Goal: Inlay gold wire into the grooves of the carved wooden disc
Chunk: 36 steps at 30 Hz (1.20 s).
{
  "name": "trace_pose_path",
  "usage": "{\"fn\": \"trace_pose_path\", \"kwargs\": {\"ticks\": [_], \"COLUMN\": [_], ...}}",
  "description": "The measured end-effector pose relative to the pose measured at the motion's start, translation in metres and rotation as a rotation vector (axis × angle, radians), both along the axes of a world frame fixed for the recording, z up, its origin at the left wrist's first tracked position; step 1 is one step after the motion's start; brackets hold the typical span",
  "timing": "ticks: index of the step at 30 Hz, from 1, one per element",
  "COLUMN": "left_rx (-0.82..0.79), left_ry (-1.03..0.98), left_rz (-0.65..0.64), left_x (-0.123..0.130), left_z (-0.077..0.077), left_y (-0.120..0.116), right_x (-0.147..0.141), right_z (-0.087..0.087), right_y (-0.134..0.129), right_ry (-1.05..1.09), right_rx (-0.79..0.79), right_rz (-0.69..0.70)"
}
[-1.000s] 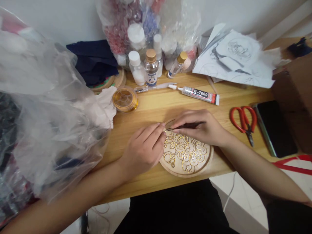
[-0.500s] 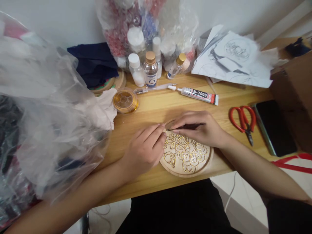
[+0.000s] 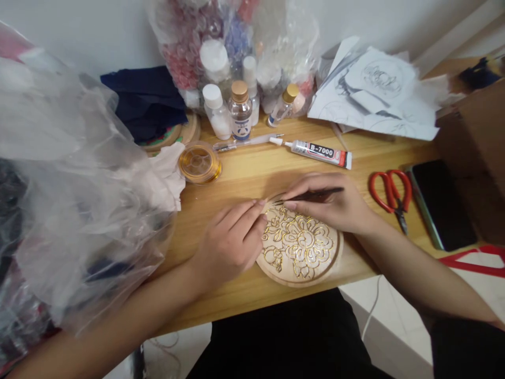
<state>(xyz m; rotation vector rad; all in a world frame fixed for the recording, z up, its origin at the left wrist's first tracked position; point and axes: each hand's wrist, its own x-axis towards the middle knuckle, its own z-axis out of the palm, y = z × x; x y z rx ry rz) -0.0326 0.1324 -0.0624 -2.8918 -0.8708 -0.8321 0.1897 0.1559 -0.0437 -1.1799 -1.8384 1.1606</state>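
The round wooden plaque (image 3: 311,247), bearing gold wire outlines, lies on the tabletop (image 3: 236,184) near its front edge. My right hand (image 3: 335,202) pinches dark tweezers (image 3: 321,193) over its upper part. My left hand (image 3: 234,237) rests at its left rim, fingers together; whether they pinch anything I cannot tell. Beyond lies the glue tube (image 3: 320,152).

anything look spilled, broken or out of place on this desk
No spill or breakage is visible. The glue tube looks capped, and the visible part of the round wooden board looks intact. The only untidy spot I'd mention is the back right, where the papers lie rumpled in an uneven pile.
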Motion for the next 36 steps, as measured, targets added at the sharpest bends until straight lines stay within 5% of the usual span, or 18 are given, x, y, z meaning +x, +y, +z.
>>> {"fn": "trace_pose_path", "kwargs": {"ticks": [6,21,36], "left_rx": [-0.031,-0.03,-0.023], "left_ry": [-0.072,0.001,0.036], "left_rz": [0.044,-0.002,-0.008], "left_x": [-0.002,0.0,0.0], "left_z": [-0.002,0.0,0.0], "left_y": [0.0,0.0,0.0], "right_x": [0.002,0.003,-0.005], "right_z": [0.002,-0.001,-0.006], "right_y": [0.001,0.0,-0.004], "right_ry": [0.03,0.002,-0.024], "right_rx": [-0.051,-0.012,0.083], "right_rz": [-0.094,0.086,0.091]}}
